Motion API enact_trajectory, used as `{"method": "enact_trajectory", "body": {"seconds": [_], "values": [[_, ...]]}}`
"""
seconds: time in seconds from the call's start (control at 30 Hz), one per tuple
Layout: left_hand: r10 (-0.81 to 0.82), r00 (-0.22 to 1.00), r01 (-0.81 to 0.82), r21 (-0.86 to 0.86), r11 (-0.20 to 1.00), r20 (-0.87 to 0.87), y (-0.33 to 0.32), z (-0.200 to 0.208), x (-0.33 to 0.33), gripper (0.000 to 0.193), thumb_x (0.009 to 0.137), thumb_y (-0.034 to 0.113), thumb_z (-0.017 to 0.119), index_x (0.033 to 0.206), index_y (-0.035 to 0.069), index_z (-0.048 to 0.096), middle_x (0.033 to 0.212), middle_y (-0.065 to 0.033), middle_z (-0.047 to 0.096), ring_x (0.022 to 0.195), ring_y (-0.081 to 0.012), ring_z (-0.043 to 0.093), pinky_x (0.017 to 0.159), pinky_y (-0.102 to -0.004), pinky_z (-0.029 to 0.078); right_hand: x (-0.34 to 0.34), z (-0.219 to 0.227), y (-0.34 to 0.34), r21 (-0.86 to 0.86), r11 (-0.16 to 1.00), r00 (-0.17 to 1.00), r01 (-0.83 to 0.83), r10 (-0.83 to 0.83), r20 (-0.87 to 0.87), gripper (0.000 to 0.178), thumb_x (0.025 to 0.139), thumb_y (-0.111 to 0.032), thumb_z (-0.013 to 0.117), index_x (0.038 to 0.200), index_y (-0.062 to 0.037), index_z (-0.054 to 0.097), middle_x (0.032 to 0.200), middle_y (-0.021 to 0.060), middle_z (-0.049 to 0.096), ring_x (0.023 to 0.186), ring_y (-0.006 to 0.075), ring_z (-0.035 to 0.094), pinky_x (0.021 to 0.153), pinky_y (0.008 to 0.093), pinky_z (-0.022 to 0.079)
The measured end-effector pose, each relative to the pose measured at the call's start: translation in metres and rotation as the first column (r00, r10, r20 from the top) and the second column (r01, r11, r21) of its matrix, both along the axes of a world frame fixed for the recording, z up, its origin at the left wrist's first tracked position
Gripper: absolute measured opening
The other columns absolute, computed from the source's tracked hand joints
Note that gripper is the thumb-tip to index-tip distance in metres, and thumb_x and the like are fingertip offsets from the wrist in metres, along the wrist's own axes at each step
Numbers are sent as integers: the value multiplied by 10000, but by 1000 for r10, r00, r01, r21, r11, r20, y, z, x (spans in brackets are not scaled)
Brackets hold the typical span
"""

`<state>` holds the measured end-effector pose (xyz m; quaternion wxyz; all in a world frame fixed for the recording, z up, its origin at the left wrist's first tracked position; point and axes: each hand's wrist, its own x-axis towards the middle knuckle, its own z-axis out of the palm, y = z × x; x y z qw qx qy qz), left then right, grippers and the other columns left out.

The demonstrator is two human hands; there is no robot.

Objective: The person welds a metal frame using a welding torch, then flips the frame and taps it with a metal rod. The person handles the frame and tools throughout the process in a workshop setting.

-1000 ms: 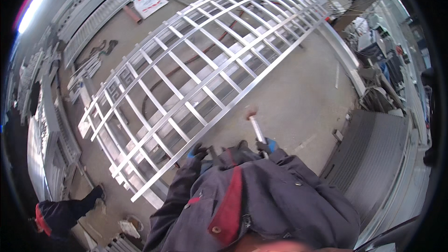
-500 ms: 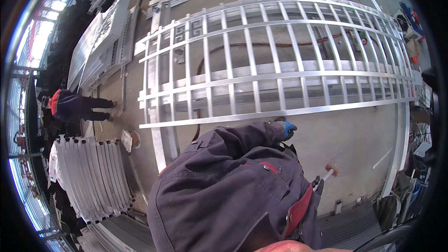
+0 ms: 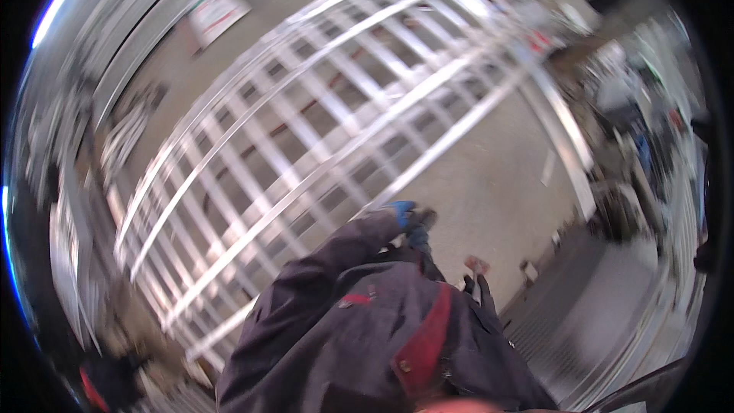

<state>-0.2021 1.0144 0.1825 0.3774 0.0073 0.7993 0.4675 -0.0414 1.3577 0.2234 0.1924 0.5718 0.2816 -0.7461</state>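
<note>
A large silver metal railing panel (image 3: 306,176) of parallel bars and cross rails lies raised off the floor and slants across the view. Near its closest rail is my left hand (image 3: 404,214), in a blue glove; its fingers are smeared by motion. Lower down, on the right, my right hand (image 3: 482,295) in a dark glove is closed round the handle of a mallet (image 3: 475,265). The mallet has a pale handle and a reddish-brown head, held low over the floor and apart from the panel.
A pale beam (image 3: 558,130) runs under the panel's right end. Dark ribbed sheets (image 3: 573,291) lie at lower right, and clutter (image 3: 627,99) lines the right side. Long metal profiles (image 3: 115,23) are stacked at upper left. Another person (image 3: 107,382) is partly seen at lower left.
My view has turned, so the panel now slants up to the right and blurs. Both hands appear further left. The mallet stays in my right hand.
</note>
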Motion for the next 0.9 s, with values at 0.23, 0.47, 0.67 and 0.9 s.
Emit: {"method": "enact_trajectory", "body": {"seconds": [0.23,0.47,0.67,0.9], "values": [[336,908,-374,-124,919,-251,70,-78,-84,520,932,355,667,1327,23,607,1090,-186,719,988,-330,700,894,-391,537,-170,-31,136,-13,999,975,-38,34,-220,344,936,-367,733,1085,-76,624,788,-27,654,620,89,604,553,258,542],[168,865,-324,-272,906,-472,155,-47,-202,547,942,381,612,1357,29,551,1290,-276,623,1206,-458,582,1026,-507,476,-343,6,184,249,959,908,-138,223,-355,382,928,-401,729,1156,-115,621,901,-11,675,699,97,618,598,280,536],[-48,870,-172,-394,903,-490,221,-71,-342,585,879,287,646,1385,46,479,1334,-212,577,1228,-401,563,1034,-491,454,-473,16,191,207,963,876,-173,246,-415,523,935,-451,709,1294,-94,576,972,-3,655,753,97,619,651,275,539],[-148,910,-73,-499,863,-387,277,-97,-463,740,871,390,656,1460,23,399,1409,-203,547,1337,-362,503,1130,-482,373,-645,38,187,217,923,800,-317,383,-462,595,969,-444,666,1380,-48,497,958,-36,629,743,58,613,619,230,546]]}}
